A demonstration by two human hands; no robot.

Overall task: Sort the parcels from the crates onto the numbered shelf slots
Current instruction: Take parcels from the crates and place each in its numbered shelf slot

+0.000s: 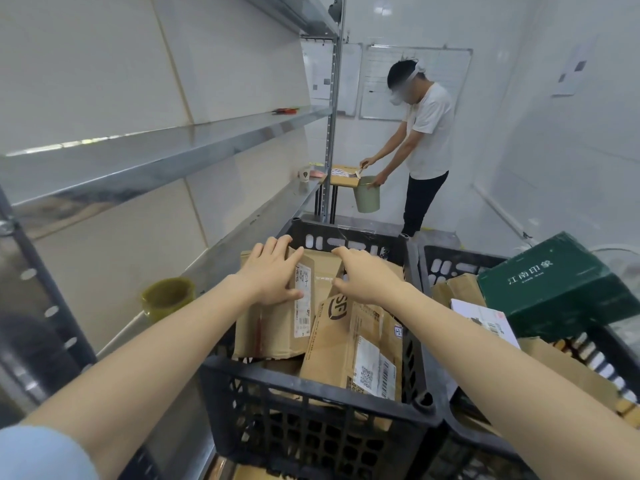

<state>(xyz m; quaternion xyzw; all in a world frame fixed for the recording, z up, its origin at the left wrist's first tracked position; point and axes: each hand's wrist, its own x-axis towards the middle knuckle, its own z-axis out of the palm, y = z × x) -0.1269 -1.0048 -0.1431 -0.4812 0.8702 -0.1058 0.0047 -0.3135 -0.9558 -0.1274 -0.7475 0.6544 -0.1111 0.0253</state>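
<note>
Our left hand [273, 277] grips the top edge of the upright parcel [270, 334] in the crate [311, 379] — long axis vertical, shelf [173, 143] leftward — our right hand [367, 277] just beside, fingers spread, holding nothing.

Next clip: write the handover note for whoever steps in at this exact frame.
Left hand grips the upright labelled parcel in the left crate.
Right hand rests on the parcel behind, fingers spread.
Right crate holds the green box and more parcels.
Done: no parcel shows on the shelves.
Left: lift, read labels, shelve everything.
</note>
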